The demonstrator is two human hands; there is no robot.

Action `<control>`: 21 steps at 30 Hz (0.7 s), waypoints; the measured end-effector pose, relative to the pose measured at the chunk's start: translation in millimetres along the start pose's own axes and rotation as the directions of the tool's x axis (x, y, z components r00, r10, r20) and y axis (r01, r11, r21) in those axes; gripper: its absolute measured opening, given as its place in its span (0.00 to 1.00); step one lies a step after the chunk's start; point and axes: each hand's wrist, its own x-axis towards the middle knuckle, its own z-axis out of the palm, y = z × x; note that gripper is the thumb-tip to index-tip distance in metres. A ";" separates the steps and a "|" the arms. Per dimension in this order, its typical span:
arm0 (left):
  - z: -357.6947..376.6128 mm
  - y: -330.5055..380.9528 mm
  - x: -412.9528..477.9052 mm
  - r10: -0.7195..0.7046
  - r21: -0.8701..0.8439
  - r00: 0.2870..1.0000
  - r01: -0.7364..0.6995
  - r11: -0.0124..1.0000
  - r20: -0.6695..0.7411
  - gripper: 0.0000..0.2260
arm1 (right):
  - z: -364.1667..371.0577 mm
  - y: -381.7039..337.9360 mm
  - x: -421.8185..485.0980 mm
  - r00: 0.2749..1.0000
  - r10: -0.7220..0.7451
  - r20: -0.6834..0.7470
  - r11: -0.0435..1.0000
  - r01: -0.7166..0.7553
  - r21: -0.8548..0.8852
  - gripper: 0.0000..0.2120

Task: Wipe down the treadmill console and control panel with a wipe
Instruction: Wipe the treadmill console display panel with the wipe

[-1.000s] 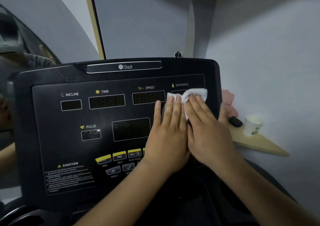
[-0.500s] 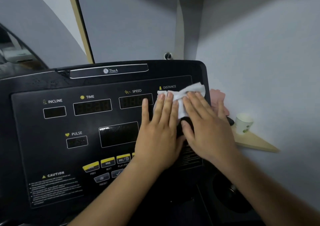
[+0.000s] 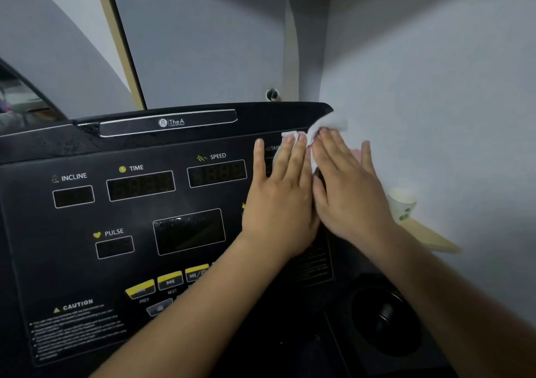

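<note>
White crumpled wipe (image 3: 324, 126) lay at the black treadmill console's (image 3: 130, 218) top right corner, pinned under both flat, open hands, left (image 3: 282, 195) and right (image 3: 348, 189). Even pressure along that edge would probably clean best.

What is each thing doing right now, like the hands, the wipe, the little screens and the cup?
Left hand: flat, pressing on the wipe.
Right hand: flat, pressing on the wipe.
Wipe: crumpled under the fingertips at the console's top right corner.
Console: upright, partly covered by hands.
Speed screen: dark, digits barely showing.
Time screen: dark.
Paper cup: upright on a shelf.
</note>
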 end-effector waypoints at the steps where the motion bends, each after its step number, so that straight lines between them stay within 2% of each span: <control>1: -0.3 -0.2 4.0 0.002 -0.003 1.000 -0.002 1.000 0.000 0.32 | -1.0 1.5 4.1 1.000 -0.002 0.002 1.000 0.002 0.009 0.29; 6: 18.7 25.3 -55.5 0.072 -0.160 0.997 -0.068 0.985 0.024 0.33 | 15.1 -2.7 -63.7 0.999 -0.032 0.032 0.996 0.029 0.087 0.27; 10: 29.0 30.3 -78.1 0.141 -0.126 0.989 -0.136 0.983 0.033 0.35 | 21.0 3.0 -90.4 0.997 -0.070 0.031 0.990 0.065 0.128 0.25; 14: 16.7 23.9 -42.6 0.091 -0.045 0.995 -0.089 0.995 0.029 0.33 | 13.1 9.4 -57.9 0.999 -0.045 -0.016 0.995 0.046 0.088 0.25; 17: 16.7 26.7 -47.6 0.058 -0.052 0.997 -0.056 0.997 0.043 0.33 | 17.0 10.8 -72.3 0.999 -0.047 0.024 0.996 0.045 0.081 0.26; 21: 18.6 22.5 -88.4 0.109 -0.074 0.991 -0.103 0.992 0.079 0.32 | 21.0 16.5 -126.2 0.990 -0.088 0.108 0.985 0.071 0.154 0.26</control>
